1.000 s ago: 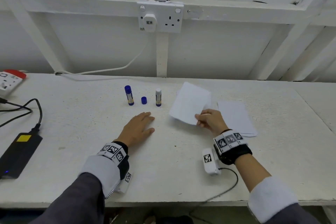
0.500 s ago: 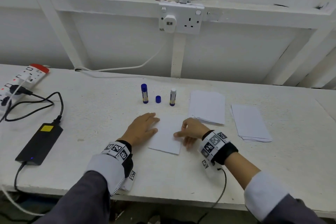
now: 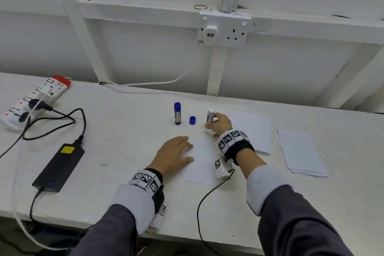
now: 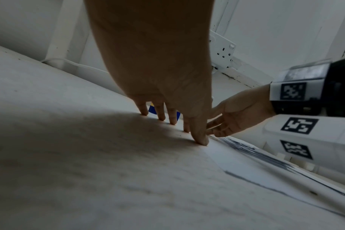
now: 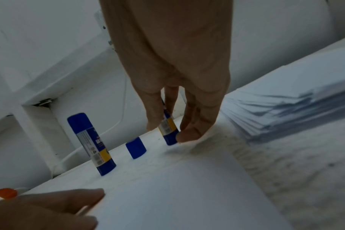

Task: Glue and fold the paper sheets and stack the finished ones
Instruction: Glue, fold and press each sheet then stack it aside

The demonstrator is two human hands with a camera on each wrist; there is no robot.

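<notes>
- Right hand (image 3: 220,123) is pinching the uncapped glue stick (image 3: 210,116) low on its rigid, light barrel, beside the loose cap (image 3: 192,120).
- Left hand (image 3: 173,155) is lying flat, fingers spread, pinning the flimsy paper sheet (image 3: 202,162) nearer than the cap.

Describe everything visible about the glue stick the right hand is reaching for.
The uncapped glue stick stands upright on the table, right of its loose blue cap. It has a white tip, a blue base and a yellow-banded label. The right hand curls its thumb and fingers round the lower body. It looks like plastic.

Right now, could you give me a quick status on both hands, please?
Left hand flat on single sheet. Right hand gripping uncapped glue stick, upright on table. Loose blue cap beside it; nothing blocking.
</notes>
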